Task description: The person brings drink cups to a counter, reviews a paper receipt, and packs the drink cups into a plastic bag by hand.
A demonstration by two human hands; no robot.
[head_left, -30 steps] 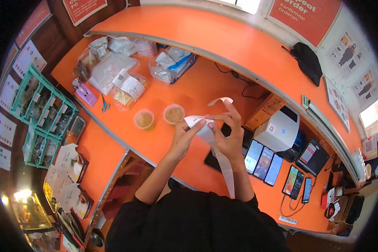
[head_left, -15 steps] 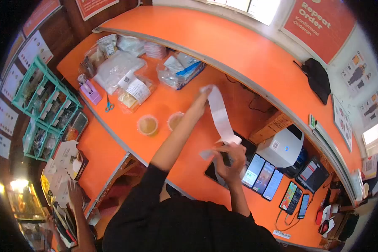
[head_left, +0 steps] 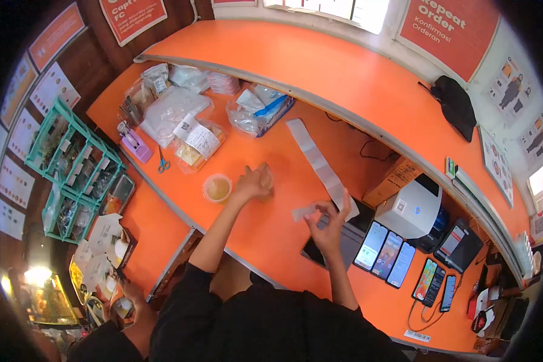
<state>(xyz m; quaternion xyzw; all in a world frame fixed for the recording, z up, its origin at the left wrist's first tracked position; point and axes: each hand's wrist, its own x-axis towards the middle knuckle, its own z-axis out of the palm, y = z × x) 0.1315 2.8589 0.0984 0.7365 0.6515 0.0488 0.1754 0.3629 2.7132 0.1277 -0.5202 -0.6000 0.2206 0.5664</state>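
Though thin, slip (head_left: 300, 214) in R hand (head_left: 327, 232) — rnd plastic cup (head_left: 269, 180) at L hand (head_left: 251, 183).

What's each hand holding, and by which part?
Right hand: small paper slip, pinched at one end. Left hand: over a cup; whether it's gripped, and where, can't be told.

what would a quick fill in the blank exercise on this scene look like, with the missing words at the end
1. The left hand is on one cup; in the picture, the other cup stands to its ____ side.
2. The right hand holds a pale scrap near a long strip whose colour is ____.
3. The scissors lie beside a ____ dispenser.
4. The counter under the cups is ____.

Missing words: left; white; purple; orange.
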